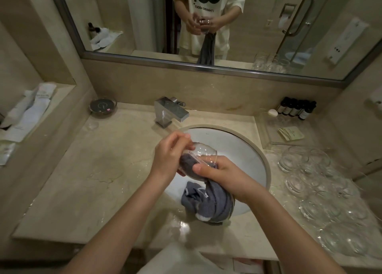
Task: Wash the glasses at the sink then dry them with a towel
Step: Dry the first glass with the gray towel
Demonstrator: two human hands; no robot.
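Note:
Above the white sink basin (246, 155) I hold a clear glass (203, 150) tipped on its side. My left hand (169, 155) grips its base end, fingers curled round it. My right hand (219, 173) pinches a grey towel (213, 201) stuffed into the glass's mouth, thumb on the rim. The towel's loose end hangs down into the basin. Several clear glasses (316, 182) stand upside down on the counter to the right.
A chrome faucet (171, 112) stands behind the basin; no water is seen running. A dark soap dish (102, 106) sits back left, small dark bottles (295, 109) back right. The beige counter (93, 180) is wet near its front edge. A mirror spans the wall.

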